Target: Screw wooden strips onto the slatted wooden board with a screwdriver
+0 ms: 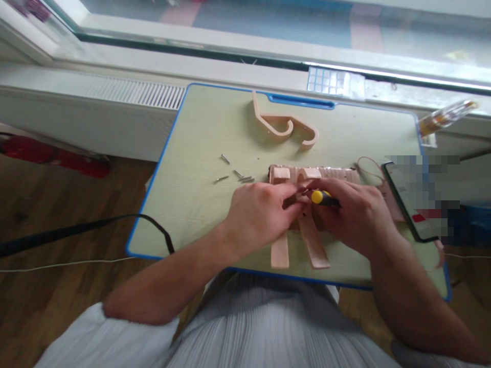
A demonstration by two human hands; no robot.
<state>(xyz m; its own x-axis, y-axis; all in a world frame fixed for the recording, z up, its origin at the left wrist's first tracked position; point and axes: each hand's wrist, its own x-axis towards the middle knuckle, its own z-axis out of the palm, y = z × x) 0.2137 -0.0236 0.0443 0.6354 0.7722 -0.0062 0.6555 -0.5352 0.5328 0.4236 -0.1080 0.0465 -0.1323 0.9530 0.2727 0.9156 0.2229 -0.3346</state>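
Observation:
My right hand (351,212) is closed around a screwdriver with a yellow and black handle (325,198). Thumb and fingers of my left hand (261,209) are pinched together just left of it, and what they hold is hidden. Both hands meet over two pale wooden strips, a straight one (280,250) and a slanted one (315,243), whose curved upper ends rest on a wrapped, ribbed block (337,175). Several loose screws (238,174) lie left of the block. Farther back are two joined wooden hook pieces (274,125).
The table (180,204) has a blue rim and a slot at its far edge. A dark-framed screen (410,204), partly blurred, stands at the right, near a thin loop of cord (370,168). A clear bottle (447,118) leans at the far right. A black strap (95,225) crosses the left edge.

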